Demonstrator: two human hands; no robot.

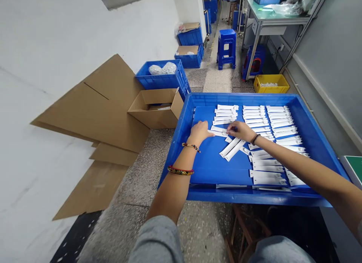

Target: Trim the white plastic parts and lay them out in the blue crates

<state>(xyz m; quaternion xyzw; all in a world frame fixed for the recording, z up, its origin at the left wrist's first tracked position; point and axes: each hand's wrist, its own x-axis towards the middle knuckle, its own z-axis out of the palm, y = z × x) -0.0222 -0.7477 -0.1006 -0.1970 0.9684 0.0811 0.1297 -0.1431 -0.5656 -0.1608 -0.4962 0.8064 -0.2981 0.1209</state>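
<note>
White strip [217,134], narrow and flat

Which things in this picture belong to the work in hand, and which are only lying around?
In the work:
- left hand
- right hand
- white strips
- blue tray

Apparently only around:
- cardboard sheets
- open cardboard box
- blue stool
- yellow bin

Two hands [200,131], three bracelets [181,171], one tray [226,196], three columns of white strips [266,175], perhaps two stools [227,34]
</note>
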